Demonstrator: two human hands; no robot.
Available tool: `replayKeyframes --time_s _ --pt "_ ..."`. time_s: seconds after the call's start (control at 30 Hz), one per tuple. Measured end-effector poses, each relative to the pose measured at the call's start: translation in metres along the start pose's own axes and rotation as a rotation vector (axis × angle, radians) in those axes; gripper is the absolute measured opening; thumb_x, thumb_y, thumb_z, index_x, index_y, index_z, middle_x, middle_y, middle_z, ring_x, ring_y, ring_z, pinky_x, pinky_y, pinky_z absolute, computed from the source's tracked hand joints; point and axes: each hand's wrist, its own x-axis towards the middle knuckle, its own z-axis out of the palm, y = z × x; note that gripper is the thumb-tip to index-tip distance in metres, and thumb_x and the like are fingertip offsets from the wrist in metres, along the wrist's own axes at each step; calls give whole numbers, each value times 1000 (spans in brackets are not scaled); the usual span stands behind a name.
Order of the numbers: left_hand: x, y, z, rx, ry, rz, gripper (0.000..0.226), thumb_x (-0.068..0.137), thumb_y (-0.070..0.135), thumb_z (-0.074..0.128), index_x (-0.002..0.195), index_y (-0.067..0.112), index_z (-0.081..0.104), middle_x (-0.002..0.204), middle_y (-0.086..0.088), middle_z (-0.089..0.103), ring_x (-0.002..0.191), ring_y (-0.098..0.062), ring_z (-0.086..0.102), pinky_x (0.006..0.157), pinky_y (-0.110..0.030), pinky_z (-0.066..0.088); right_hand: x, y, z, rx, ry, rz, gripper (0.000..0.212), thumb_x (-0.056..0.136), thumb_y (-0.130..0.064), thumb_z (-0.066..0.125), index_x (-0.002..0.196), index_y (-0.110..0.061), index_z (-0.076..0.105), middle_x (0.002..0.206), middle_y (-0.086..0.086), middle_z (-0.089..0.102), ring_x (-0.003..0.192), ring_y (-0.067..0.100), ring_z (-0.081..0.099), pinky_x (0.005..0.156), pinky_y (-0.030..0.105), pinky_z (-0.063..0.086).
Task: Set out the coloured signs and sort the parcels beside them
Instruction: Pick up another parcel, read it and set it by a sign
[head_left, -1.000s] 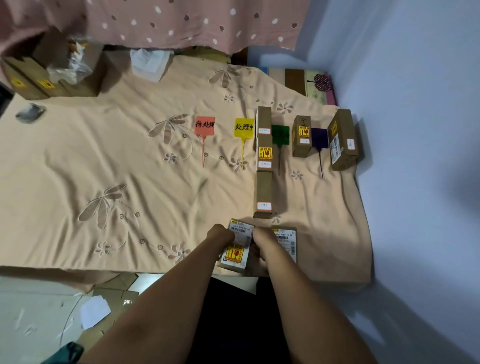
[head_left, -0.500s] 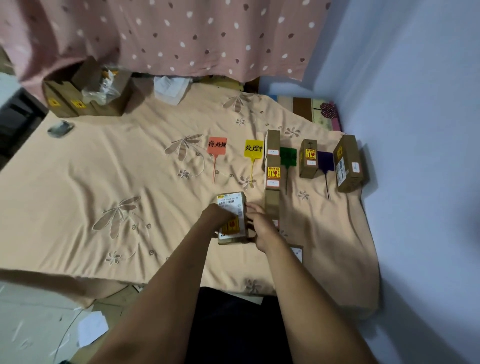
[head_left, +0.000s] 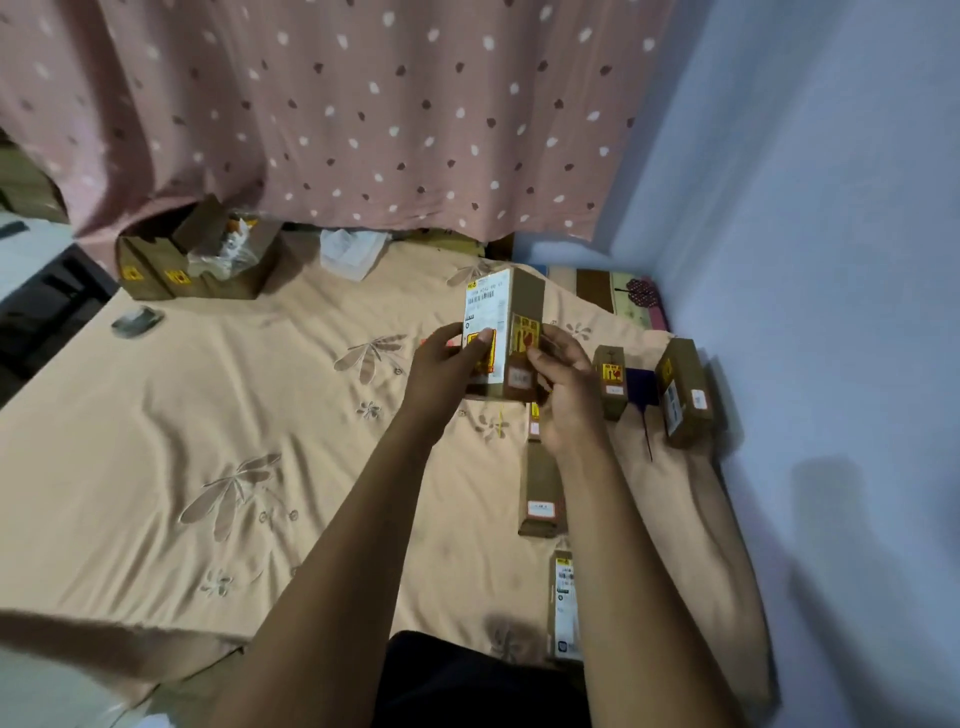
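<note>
Both hands hold one brown parcel (head_left: 506, 322) upright above the bed, its white label and yellow stickers facing me. My left hand (head_left: 447, 364) grips its left side, my right hand (head_left: 563, 384) its right side. The parcel and hands hide the red, yellow and green signs. The purple sign (head_left: 641, 387) lies to the right, between a small parcel (head_left: 610, 382) and a larger parcel (head_left: 683, 392) near the wall. Another brown parcel (head_left: 540, 493) lies below my right hand. A flat parcel (head_left: 563, 608) shows beside my right forearm.
The peach bedsheet (head_left: 208, 415) covers the bed. Open cardboard boxes (head_left: 197, 260) with plastic wrap stand at the back left under a spotted pink curtain (head_left: 337, 114). A white packet (head_left: 350, 252) lies beside them. A blue wall (head_left: 831, 312) bounds the right side.
Both hands lifted the parcel from the bed's near edge and carried it away from me, up over the signs. The camera tilted up toward the curtain.
</note>
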Motion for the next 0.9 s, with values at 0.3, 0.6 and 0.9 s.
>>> replayKeyframes --time_s 0.3,0.6,0.9 --pt "-11 65 14 -41 -143 112 37 103 46 52 120 19 71 110 -11 75 98 -26 75 71 -32 57 -20 -68 17 -47 -136 -215 32 95 -4 64 126 -3 63 117 16 73 102 29 73 81 41 61" --pt "-15 86 21 -22 -214 147 34 97 39 63 124 18 68 109 -5 77 93 -19 76 68 -25 56 -26 -82 15 -61 -214 -222 45 92 -15 66 136 -11 57 129 11 69 116 32 69 88 45 58" --pt "-18 93 27 -3 -219 190 45 91 45 61 126 17 69 112 -6 76 98 -22 76 71 -27 58 -28 -90 11 -6 -232 -193 54 86 -17 65 138 -15 55 121 8 72 109 30 71 83 42 58"
